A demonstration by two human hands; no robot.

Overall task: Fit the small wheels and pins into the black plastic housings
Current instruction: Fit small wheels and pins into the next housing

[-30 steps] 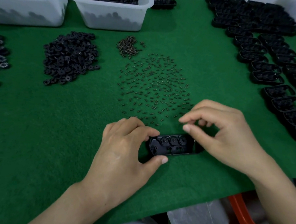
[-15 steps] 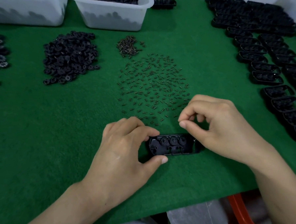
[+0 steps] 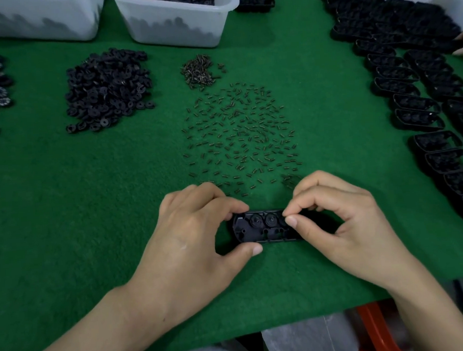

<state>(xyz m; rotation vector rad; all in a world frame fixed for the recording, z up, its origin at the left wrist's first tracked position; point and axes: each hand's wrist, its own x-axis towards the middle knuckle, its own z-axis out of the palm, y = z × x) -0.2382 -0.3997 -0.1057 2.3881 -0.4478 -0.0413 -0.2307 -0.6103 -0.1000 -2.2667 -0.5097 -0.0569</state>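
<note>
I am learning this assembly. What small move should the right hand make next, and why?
Probably press the pinch down into the housing at its right end. The right hand has thumb and forefinger closed over that spot, while the left hand steadies the other end. What the pinch holds is hidden.

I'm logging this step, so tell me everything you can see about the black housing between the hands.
The housing is a long, rounded-end tray of black moulded plastic, lying flat and open side up on the green felt. Round wheels sit in a row inside. The left hand pinches its left end; the right hand covers its right end, fingertips pressed together over it.
</note>
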